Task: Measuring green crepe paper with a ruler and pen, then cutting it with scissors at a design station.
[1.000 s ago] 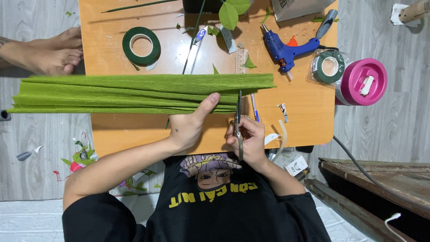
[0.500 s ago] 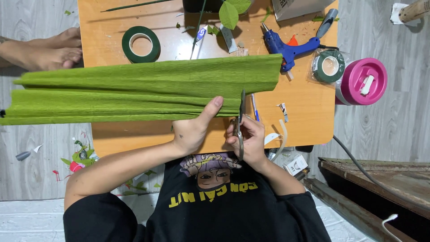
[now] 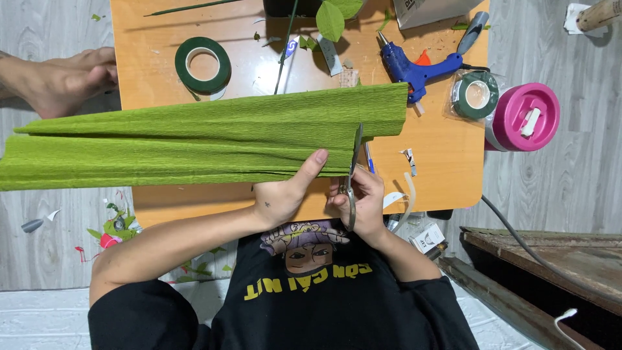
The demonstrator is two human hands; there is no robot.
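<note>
Centre of table: we see the green crepe paper (image 3: 194, 139) spanning the wooden table (image 3: 447, 175) and overhanging its left edge, barring any low pass across.
Near edge: we find the left hand (image 3: 285, 194) and the right hand (image 3: 363, 201) with the scissors (image 3: 353, 168) filling the gap before the torso.
Far side: the tape roll (image 3: 203, 63), glue gun (image 3: 418, 65) and wrapped tape roll (image 3: 476, 94) crowd the back.
Free room: we note bare tabletop right of the scissors, and between the tape roll and the paper.
Left flank: a foot (image 3: 61, 81) rests just beside the table.
</note>
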